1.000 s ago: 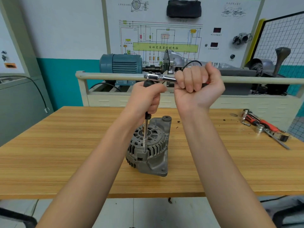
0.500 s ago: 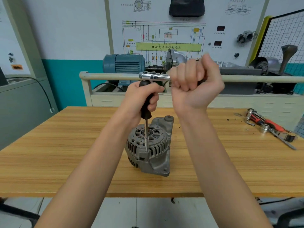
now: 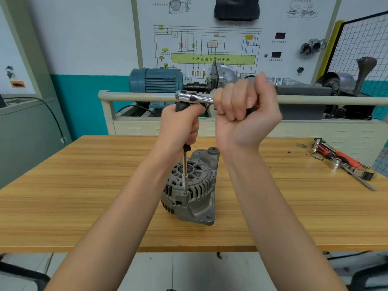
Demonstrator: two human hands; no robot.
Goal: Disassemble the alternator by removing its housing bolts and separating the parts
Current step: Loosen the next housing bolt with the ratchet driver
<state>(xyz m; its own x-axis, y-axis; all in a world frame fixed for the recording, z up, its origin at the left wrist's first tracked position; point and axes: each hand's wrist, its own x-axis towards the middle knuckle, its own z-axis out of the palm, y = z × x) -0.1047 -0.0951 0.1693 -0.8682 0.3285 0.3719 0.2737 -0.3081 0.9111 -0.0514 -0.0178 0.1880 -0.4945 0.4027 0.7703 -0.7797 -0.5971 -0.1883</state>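
A grey alternator [image 3: 194,196] stands on the wooden table [image 3: 84,196], its finned housing facing up. A long driver extension [image 3: 184,171] rises upright from a housing bolt near the front rim. My left hand [image 3: 180,127] grips the extension's black handle. A chrome ratchet [image 3: 193,97] sits across its top end. My right hand [image 3: 245,114] grips the ratchet's handle, fist turned palm toward me.
Spare ratchets, sockets and a red-handled tool [image 3: 342,160] lie at the table's right end. Behind the table stands a training rig with a blue motor [image 3: 155,80], a beige rail [image 3: 136,96] and a wiring-diagram board [image 3: 210,49].
The ratchet handle and my right hand have swung slightly. My left hand keeps its grip on the extension, and the alternator stays in place.
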